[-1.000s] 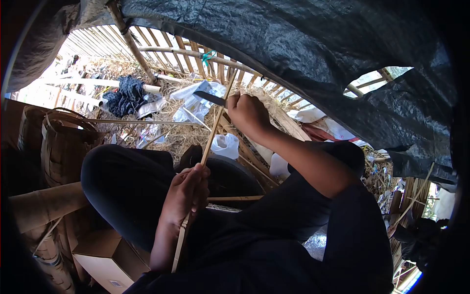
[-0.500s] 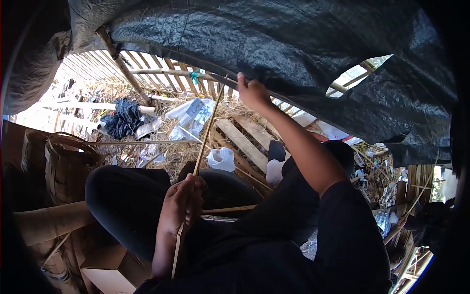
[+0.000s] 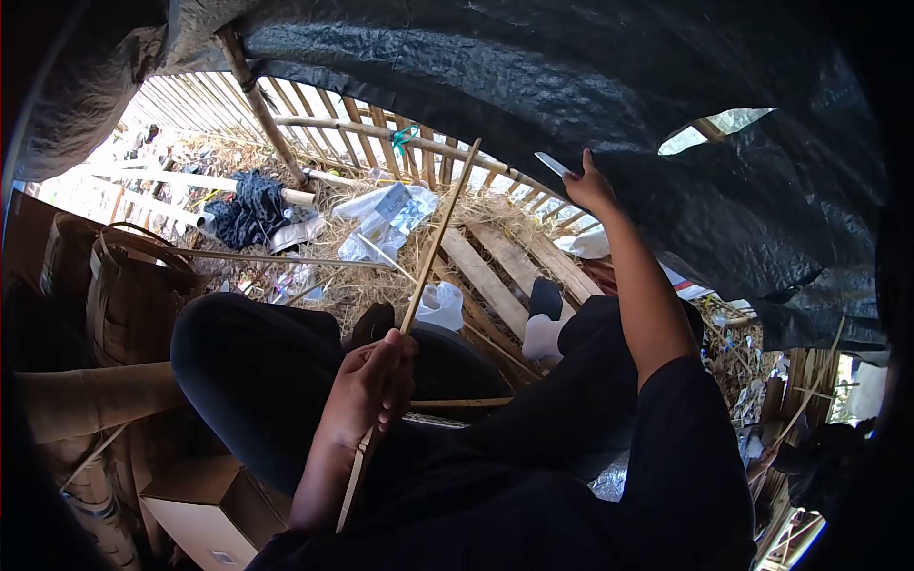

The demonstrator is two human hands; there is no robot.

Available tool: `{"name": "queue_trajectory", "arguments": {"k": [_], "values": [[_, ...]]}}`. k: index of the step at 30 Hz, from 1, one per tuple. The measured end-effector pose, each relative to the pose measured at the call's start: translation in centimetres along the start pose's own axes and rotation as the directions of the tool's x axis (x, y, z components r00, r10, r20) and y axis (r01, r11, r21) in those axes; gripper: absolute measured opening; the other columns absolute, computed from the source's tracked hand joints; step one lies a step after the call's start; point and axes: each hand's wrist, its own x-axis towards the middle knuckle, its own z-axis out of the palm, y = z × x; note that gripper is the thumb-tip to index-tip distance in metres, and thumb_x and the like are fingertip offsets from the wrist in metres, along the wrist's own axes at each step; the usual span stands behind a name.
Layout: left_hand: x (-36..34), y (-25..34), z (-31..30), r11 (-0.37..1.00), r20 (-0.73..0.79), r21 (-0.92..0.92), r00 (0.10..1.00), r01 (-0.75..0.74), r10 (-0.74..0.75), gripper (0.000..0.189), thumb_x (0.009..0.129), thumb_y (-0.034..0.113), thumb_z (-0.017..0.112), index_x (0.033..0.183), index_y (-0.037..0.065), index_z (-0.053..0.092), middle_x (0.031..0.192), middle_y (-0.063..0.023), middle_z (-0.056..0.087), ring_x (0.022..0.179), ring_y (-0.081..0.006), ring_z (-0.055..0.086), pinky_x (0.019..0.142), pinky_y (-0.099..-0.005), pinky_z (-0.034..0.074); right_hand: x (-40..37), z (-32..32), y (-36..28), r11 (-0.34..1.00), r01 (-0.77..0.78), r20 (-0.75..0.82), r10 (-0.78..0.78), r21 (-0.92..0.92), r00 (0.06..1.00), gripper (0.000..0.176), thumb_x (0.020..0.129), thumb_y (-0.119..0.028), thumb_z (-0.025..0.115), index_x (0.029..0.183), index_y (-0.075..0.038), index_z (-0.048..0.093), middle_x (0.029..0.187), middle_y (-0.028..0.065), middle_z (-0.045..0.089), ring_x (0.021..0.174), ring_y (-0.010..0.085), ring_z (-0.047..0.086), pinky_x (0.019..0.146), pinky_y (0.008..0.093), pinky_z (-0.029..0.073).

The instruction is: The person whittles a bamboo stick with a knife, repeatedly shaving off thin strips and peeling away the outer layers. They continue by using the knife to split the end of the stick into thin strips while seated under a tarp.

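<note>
My left hand (image 3: 369,388) is closed round a long, thin bamboo strip (image 3: 440,238). The strip slants from my lap up and away to the right, its far end free in the air. Out to the right, my right hand (image 3: 592,187) grips a knife (image 3: 552,164); its pale blade points up and left, apart from the strip. The handle is hidden in my fingers, and the thumb sticks up.
A black tarp (image 3: 476,67) hangs low ahead and to the right. Beyond my crossed legs lie wooden slats (image 3: 486,276), straw and plastic bags (image 3: 390,219). A woven basket (image 3: 129,295), a thick bamboo pole (image 3: 95,400) and a cardboard box (image 3: 205,509) stand at left.
My right hand has moved right, away from the strip's far end, and the knife blade now shows clearly. My left hand keeps its hold, and the strip's far end sits farther right in view.
</note>
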Motion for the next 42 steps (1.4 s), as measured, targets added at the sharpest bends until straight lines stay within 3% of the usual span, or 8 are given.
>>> {"name": "queue_trajectory", "arguments": {"k": [10,12,16,19,22,29,36,42], "values": [[0.2,0.4,0.5,0.996,0.081,0.08,0.996,0.031,-0.037,0.039,0.104,0.038,0.039,0.092,0.003,0.053,0.05,0.001,0.039,0.034,-0.0071,0.035,0.033,-0.0208,0.029,-4.6,-4.0,-7.2,0.981,0.041,0.152,-0.07,0.187,0.986,0.036,0.097,-0.032,0.053,0.112,0.0,0.061,0.087,0.0193,0.069,0.077,0.0288,0.068,0.073,0.0392,0.05],[0.2,0.7,0.6,0.992,0.064,0.121,0.997,0.029,-0.037,0.041,0.104,0.038,0.038,0.093,0.002,0.054,0.049,0.0008,0.038,0.034,-0.0068,0.035,0.033,-0.0207,0.029,-6.0,-5.3,-7.9,0.839,0.531,-0.028,-0.538,-0.118,0.843,0.027,0.098,-0.022,0.052,0.107,0.002,0.06,0.093,0.0222,0.068,0.082,0.0336,0.067,0.074,0.0389,0.05],[0.6,1.3,0.6,0.994,0.066,0.103,0.997,0.043,-0.05,0.042,0.104,0.039,0.038,0.092,0.002,0.053,0.049,0.0006,0.039,0.034,-0.007,0.036,0.033,-0.0207,0.03,-12.4,-10.3,-13.0,0.791,0.597,0.102,-0.61,0.132,0.786,0.019,0.097,-0.013,0.051,0.105,0.003,0.059,0.097,0.023,0.068,0.088,0.0382,0.065,0.075,0.0409,0.049],[1.0,1.3,1.2,0.99,0.086,0.124,0.993,0.069,-0.08,0.042,0.104,0.04,0.037,0.092,0.003,0.053,0.05,0.0005,0.04,0.035,-0.0068,0.037,0.033,-0.0206,0.03,-13.1,-10.9,-13.6,0.861,0.507,0.032,-0.508,0.031,0.861,0.018,0.098,-0.011,0.05,0.104,0.002,0.06,0.09,0.0179,0.068,0.081,0.0294,0.066,0.072,0.0375,0.049],[1.4,1.1,1.7,0.983,0.153,0.153,0.98,0.105,-0.129,0.043,0.104,0.042,0.035,0.091,0.005,0.052,0.05,0.0015,0.042,0.036,-0.0059,0.039,0.034,-0.0201,0.031,-11.3,-9.5,-11.8,0.851,0.423,0.133,-0.48,0.312,0.867,0.016,0.099,-0.011,0.049,0.1,0.001,0.06,0.08,0.0046,0.059,0.068,0.0091,0.057,0.064,0.0266,0.047],[1.4,0.8,2.2,0.983,0.206,0.108,0.964,0.147,-0.166,0.042,0.105,0.039,0.034,0.088,0.005,0.052,0.051,0.0019,0.043,0.037,-0.0054,0.04,0.035,-0.0198,0.031,-9.9,-8.0,-10.7,0.78,0.214,0.286,-0.448,0.588,0.847,0.019,0.103,-0.016,0.044,0.098,-0.002,0.057,0.082,0.0048,0.059,0.067,0.0089,0.057,0.058,0.0238,0.044],[0.9,1.0,1.0,0.991,0.247,0.051,0.96,0.125,-0.134,0.042,0.105,0.038,0.034,0.088,0.004,0.052,0.05,0.0027,0.042,0.036,-0.0051,0.039,0.036,-0.0197,0.031,-11.7,-10.4,-11.7,0.767,-0.038,0.427,-0.315,0.641,0.848,0.027,0.103,-0.025,0.047,0.083,-0.007,0.051,0.063,-0.0078,0.035,0.051,0.0,0.029,0.045,0.0183,0.024],[0.7,1.4,0.5,0.992,0.232,0.009,0.965,0.126,-0.125,0.041,0.106,0.037,0.034,0.087,0.004,0.051,0.049,0.0027,0.041,0.036,-0.0048,0.038,0.036,-0.0201,0.031,-13.5,-9.2,-13.1,0.862,0.023,0.484,-0.306,0.506,0.82,0.034,0.103,-0.032,0.047,0.076,-0.01,0.046,0.062,-0.0093,0.035,0.049,-0.0014,0.027,0.043,0.0187,0.02]]}}
